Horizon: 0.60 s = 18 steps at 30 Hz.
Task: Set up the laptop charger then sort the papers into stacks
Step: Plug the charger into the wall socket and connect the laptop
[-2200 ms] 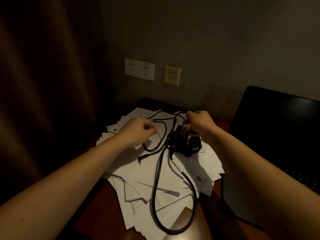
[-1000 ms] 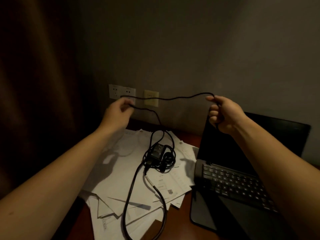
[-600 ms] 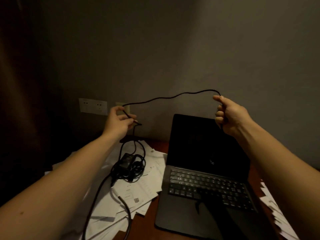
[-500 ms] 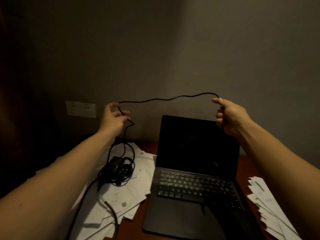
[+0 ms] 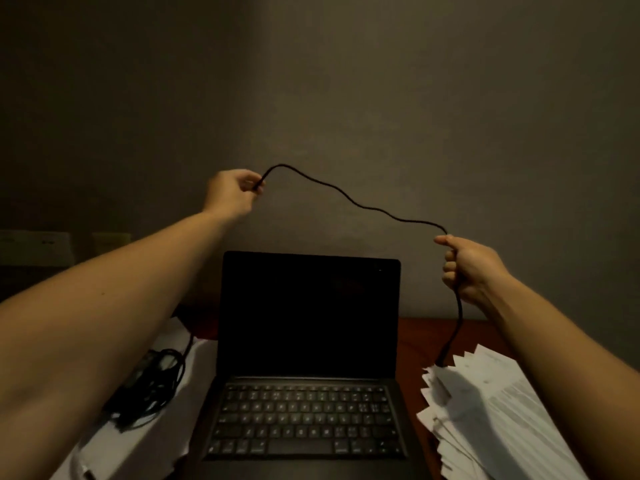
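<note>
Left grip (image 5: 230, 192) pinches and right grip (image 5: 467, 268) fists the cable (image 5: 363, 206), which looks light and limp and is judged best held near its hanging connector (image 5: 444, 356).

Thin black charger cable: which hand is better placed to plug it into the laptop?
Probably the right hand: the loose end of the thin black cable hangs below it, beside the open black laptop. The left hand pinches it higher.

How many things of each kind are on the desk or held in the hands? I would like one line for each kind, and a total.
Laptop: 1
Charger: 1, its cable held up by the left hand and the right hand
Paper piles: 2, the left pile and the right pile
Total: 4
</note>
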### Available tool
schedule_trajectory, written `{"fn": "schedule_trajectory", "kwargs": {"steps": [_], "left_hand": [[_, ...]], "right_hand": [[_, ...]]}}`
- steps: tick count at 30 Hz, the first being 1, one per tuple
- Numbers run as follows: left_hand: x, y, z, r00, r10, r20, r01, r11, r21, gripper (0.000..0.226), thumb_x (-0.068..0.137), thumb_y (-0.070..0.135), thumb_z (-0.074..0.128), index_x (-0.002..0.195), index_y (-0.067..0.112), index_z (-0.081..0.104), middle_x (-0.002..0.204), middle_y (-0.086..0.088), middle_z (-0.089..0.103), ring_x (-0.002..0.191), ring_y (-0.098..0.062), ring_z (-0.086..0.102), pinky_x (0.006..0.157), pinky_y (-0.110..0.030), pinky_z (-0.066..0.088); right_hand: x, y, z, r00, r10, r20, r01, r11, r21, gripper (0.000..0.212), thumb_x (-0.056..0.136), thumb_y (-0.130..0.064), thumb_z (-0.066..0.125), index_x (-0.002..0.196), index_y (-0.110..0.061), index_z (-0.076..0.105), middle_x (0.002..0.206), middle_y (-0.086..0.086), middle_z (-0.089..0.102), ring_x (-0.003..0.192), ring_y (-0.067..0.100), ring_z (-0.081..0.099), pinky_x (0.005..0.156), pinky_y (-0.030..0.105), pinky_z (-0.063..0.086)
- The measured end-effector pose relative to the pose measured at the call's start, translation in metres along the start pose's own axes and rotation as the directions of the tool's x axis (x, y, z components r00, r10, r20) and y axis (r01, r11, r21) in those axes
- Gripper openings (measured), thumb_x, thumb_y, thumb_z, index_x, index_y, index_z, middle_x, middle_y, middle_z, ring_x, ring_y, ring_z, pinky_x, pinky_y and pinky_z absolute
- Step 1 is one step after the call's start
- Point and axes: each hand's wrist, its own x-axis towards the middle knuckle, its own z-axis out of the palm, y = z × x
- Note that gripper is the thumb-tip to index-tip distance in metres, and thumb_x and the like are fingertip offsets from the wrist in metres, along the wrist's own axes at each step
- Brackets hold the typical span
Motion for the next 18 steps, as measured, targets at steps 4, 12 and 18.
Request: {"fn": "schedule_trajectory", "kwargs": {"steps": [4,12,18], "left_hand": [[0.017,0.019,0.046,0.997,0.065,0.048,-0.065,0.998,0.009,0.027,0.091,-0.008,0.061,0.098,0.016,0.071,0.091,-0.005,0.072,0.084,-0.010,0.066,0.080,-0.016,0.051],[-0.006,-0.019,0.067,0.893,-0.046,0.448,0.003,0.995,0.095,0.049,0.090,-0.014,0.058,0.137,0.002,0.057,0.118,-0.011,0.068,0.109,-0.016,0.062,0.097,-0.027,0.048],[-0.052,-0.064,-0.025,0.934,-0.117,0.338,0.006,0.950,0.311,0.034,0.101,0.016,0.057,0.134,0.012,0.062,0.127,-0.001,0.064,0.120,-0.017,0.058,0.101,-0.029,0.043]], "right_hand": [[0.016,0.017,-0.020,0.999,0.037,0.002,-0.037,0.999,0.006,0.023,0.108,-0.021,0.043,0.115,-0.011,0.062,0.056,-0.006,0.029,0.045,0.008,0.021,0.036,0.022,0.018],[0.017,0.038,-0.047,0.999,0.050,-0.016,-0.050,0.999,-0.015,0.018,0.105,-0.020,0.044,0.101,-0.013,0.060,0.051,-0.007,0.027,0.039,0.007,0.021,0.033,0.021,0.017],[0.008,0.051,-0.039,0.999,0.039,0.027,-0.039,0.999,-0.003,0.018,0.106,-0.021,0.041,0.096,-0.015,0.055,0.051,-0.008,0.024,0.039,0.006,0.020,0.033,0.021,0.016]]}}
